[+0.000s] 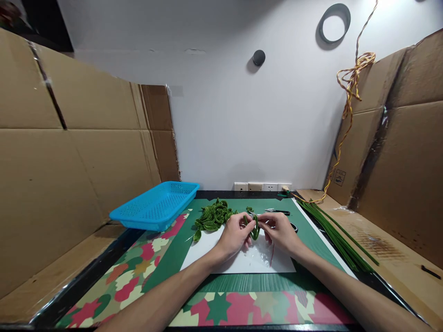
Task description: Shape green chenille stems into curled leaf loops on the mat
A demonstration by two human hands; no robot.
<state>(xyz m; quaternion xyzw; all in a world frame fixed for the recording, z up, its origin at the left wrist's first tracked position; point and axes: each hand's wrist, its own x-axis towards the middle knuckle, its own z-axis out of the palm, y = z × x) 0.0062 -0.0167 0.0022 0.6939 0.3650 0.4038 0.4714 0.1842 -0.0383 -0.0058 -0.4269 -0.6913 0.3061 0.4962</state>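
A green pipe cleaner is bent into a loop between my two hands, above a white sheet. My left hand pinches it from the left. From the other side my right hand grips it with closed fingertips. Behind my left hand lies a pile of coiled green pipe-cleaner shapes, some looking like leaves. A small green coil sits just beyond my fingers. Under my hands are clear plastic and a thin red strand.
A blue perforated basket stands at the left. Long straight green pipe cleaners lie on the right. Beyond my right hand is a dark-handled tool, and a black scissor handle shows beside it. Cardboard walls flank the table; a yellow cord hangs right.
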